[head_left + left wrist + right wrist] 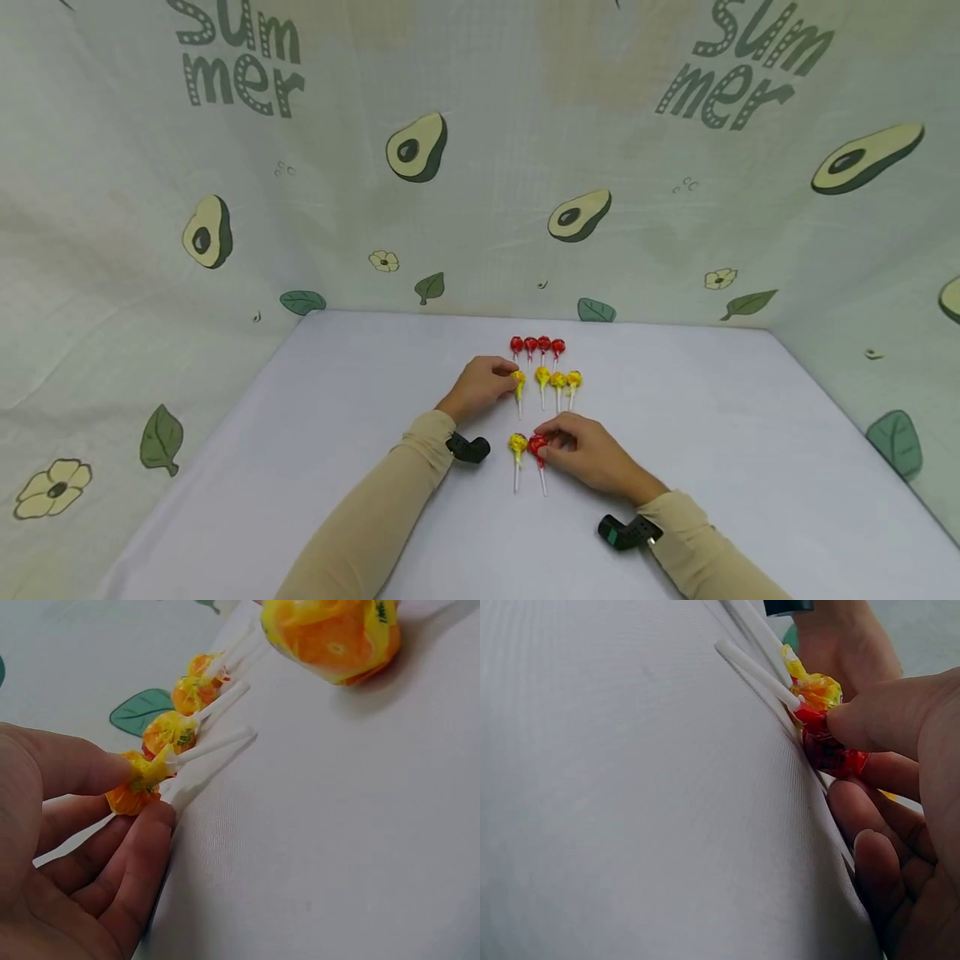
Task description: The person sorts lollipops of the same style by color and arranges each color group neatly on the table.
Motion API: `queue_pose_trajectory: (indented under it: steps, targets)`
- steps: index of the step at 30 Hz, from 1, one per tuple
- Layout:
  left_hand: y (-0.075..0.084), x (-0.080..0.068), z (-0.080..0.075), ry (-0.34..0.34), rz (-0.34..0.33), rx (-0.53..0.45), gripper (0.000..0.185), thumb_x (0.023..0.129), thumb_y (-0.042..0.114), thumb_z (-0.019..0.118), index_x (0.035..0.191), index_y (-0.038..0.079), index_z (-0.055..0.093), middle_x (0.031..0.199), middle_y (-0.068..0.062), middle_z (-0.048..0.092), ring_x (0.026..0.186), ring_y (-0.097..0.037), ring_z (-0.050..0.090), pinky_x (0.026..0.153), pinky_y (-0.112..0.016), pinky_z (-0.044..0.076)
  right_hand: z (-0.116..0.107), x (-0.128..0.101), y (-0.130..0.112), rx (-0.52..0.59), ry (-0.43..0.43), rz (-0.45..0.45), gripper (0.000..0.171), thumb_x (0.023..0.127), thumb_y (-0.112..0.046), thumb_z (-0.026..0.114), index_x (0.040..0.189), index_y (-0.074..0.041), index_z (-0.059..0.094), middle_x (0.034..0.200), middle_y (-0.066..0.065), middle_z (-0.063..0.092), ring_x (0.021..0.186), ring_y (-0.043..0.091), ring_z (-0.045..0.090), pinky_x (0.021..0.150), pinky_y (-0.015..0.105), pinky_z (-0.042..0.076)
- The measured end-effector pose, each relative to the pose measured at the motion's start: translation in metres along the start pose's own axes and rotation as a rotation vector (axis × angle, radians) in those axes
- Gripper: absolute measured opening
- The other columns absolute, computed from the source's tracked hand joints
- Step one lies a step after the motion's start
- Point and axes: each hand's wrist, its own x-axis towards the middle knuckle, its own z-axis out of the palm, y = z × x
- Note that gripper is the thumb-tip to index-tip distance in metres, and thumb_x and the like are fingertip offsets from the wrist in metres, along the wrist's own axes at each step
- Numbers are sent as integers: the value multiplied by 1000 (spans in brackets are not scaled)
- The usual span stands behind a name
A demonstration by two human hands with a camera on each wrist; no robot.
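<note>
Several red lollipops [536, 344] lie in a back row on the white table [300, 433], with a row of yellow lollipops [558, 381] in front. My left hand [483, 387] pinches the leftmost yellow lollipop [518, 382] [135, 787] of that row between thumb and fingers. Nearer me lie a lone yellow lollipop [517, 443] [817, 686] and a red lollipop [537, 447] [829, 750]. My right hand [588, 454] pinches the red one's head, its stick [754, 671] lying on the cloth.
Avocado-print cloth walls [480, 183] close the table at the back and both sides. Bare cloth stretches left and right of the lollipops. A dark wrist camera [468, 448] sits on my left wrist and another [622, 532] on my right.
</note>
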Motion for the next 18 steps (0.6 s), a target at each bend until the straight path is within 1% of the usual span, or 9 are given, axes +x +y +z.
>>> queue_pose_trajectory:
  steps: [5,7,14,18]
  targets:
    - [3,1,6,40,15,76,25,92,18,71,115,9,73,105,-1,69,97,-17,61,86,-34,52,1,-1,0,6,-10,2,21,92,-22,74,112,-20,71,94,-9,62,83,9,60,72,26,49]
    - [5,1,8,48,18,87,25,92,17,71,116,9,73,106,-1,69,100,-18,61,89,-36,51,1,-1,0,2,-8,-2,21,92,-21,73,112,-20,71,94,-9,62,83,9,60,72,26,49]
    - [9,7,12,50,39,159,25,93,18,72,116,9,74,104,0,69,97,-17,61,86,-35,51,-1,1,1,1,0,-9,21,91,-20,73,112,-20,71,93,-9,62,82,9,59,71,26,49]
    - [10,12,14,54,54,203,26,94,19,72,117,9,74,104,0,69,98,-16,61,86,-34,51,-1,1,2,1,0,-10,21,92,-21,73,112,-21,71,94,-9,62,82,9,60,71,26,49]
